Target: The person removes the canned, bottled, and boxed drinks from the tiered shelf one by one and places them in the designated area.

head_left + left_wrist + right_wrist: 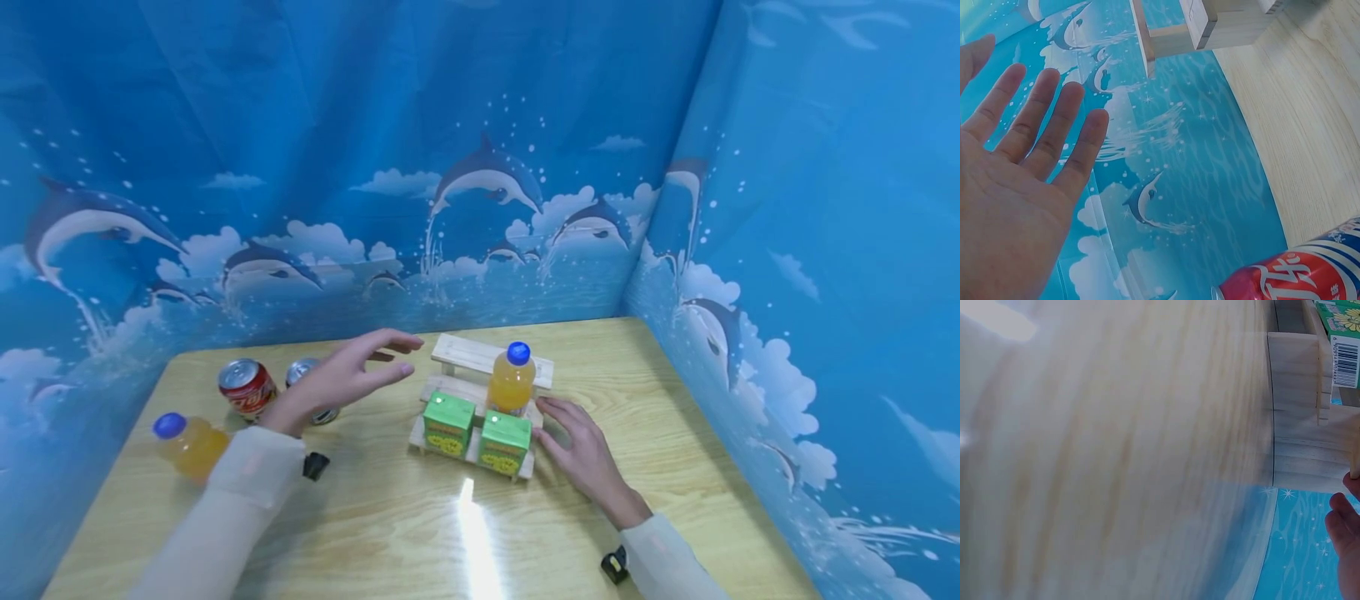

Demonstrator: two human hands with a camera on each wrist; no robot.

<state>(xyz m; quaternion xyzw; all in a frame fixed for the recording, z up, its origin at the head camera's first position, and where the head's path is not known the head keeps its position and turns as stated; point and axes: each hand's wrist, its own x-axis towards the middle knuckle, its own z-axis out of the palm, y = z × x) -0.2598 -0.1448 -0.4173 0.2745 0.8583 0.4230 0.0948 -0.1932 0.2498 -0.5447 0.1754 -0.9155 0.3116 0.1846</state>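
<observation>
A small stepped wooden rack (476,354) stands on the table. Two green drink cartons, one on the left (448,425) and one on the right (504,443), sit on its lowest step. Behind them, an orange drink bottle (512,387) with a blue cap stands upright on the middle step. My left hand (341,379) hovers left of the rack, holding nothing; the left wrist view shows its palm (1016,194) with fingers spread. At the rack's right side is my right hand (588,454), fingers loosely bent, fingertips at its edge. Most of this hand is outside the right wrist view.
A red cola can (249,390) stands left of my left hand. Another can (302,368) is partly hidden behind that hand. A second orange drink bottle (193,446) is partly covered by my left sleeve. Blue dolphin-print curtains (480,267) border the table's back and sides.
</observation>
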